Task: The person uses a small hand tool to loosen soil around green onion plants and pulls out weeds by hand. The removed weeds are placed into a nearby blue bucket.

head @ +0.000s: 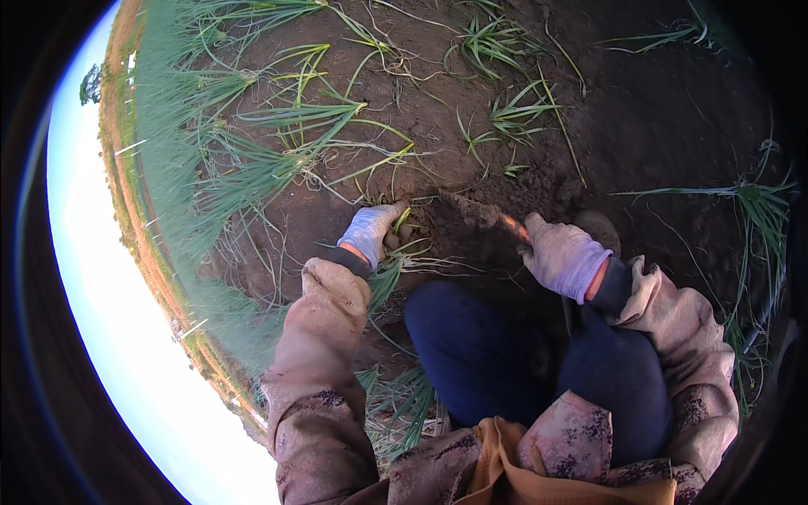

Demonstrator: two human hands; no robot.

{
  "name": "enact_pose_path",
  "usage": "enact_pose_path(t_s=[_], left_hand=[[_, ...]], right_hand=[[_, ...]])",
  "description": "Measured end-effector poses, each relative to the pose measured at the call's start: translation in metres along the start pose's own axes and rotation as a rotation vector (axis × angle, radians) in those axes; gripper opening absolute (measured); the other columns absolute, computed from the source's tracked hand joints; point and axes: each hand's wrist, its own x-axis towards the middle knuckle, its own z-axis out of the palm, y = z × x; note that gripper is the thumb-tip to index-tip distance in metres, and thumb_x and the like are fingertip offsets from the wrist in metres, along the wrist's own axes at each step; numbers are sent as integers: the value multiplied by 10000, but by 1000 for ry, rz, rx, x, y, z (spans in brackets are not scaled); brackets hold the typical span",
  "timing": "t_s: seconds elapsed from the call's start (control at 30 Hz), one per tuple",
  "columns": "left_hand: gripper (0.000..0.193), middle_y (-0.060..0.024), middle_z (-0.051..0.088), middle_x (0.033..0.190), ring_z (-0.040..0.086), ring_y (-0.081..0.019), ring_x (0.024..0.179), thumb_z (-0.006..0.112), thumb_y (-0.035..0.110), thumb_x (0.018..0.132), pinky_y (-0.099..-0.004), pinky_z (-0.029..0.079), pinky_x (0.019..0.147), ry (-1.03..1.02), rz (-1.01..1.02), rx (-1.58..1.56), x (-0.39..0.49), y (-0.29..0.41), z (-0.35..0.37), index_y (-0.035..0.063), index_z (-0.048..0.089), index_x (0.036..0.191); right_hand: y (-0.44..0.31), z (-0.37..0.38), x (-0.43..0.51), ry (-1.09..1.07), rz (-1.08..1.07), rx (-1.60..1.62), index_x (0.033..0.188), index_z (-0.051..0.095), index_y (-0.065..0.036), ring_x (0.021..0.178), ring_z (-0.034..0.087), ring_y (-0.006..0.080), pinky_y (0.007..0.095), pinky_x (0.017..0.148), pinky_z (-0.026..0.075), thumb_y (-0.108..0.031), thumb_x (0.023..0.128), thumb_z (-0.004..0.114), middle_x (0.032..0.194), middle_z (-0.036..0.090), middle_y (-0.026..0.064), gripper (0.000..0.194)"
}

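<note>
My left hand [371, 228], in a pale knit glove, is low against the brown soil [303, 233]. Its fingertips are among short green blades and a yellowish leaf [403, 218]; whether they grip anything is hidden. In the same kind of glove, my right hand [562, 257] is closed around the orange handle [516, 227] of a small digging tool, which looks like a hand trowel. The tool's blade [470, 208] is caked with dirt and points at the loosened soil beside my left hand. Just below the left hand lies a green onion plant [388, 274] with pale roots or dry stalks.
Rows of green onions [271, 167] fill the left side. Small grassy weeds [495, 47] grow farther up the bed. At right, a drooping onion plant [754, 202] stands by the dark soil. My bent knees [467, 347] are close below my hands.
</note>
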Motion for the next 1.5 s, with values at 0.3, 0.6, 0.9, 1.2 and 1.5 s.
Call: enact_pose_path(t_s=[0.3,0.6,0.9,1.2,1.5], left_hand=[[229,-1,472,505,350,-103,354,719,153,797,-260,243,345,86,48,190,-9,-14,-5,97,559,643],[321,-46,609,795,523,-143,660,691,358,829,-311,408,571,114,43,132,-18,-6,-6,91,655,1005],[404,-82,620,1054,547,-201,914,700,351,810,-396,428,796,252,-78,397,4,-10,-15,130,656,1144],[230,15,433,610,383,-129,527,653,311,823,-317,320,488,182,232,500,2,-12,-19,111,588,730],[371,-26,461,562,414,-167,490,643,399,833,-345,346,490,188,30,373,-4,-3,-6,38,607,756]], right_hand=[[6,2,1,-1,-7,-3,1017,496,3,732,643,403,496,661,502,-252,874,583,746,644,218,305],[8,7,4,22,-50,-10,1004,484,0,699,638,398,490,638,502,-255,862,599,708,632,206,314],[-14,-3,13,-44,-156,-38,1026,516,14,747,665,381,484,646,516,-188,890,552,756,657,214,246],[-41,0,21,-140,-133,-163,1102,514,51,793,692,353,462,650,548,-131,917,497,820,686,204,260],[-40,13,51,-157,49,7,1107,510,50,887,679,369,453,742,546,-94,905,512,914,670,248,248]])
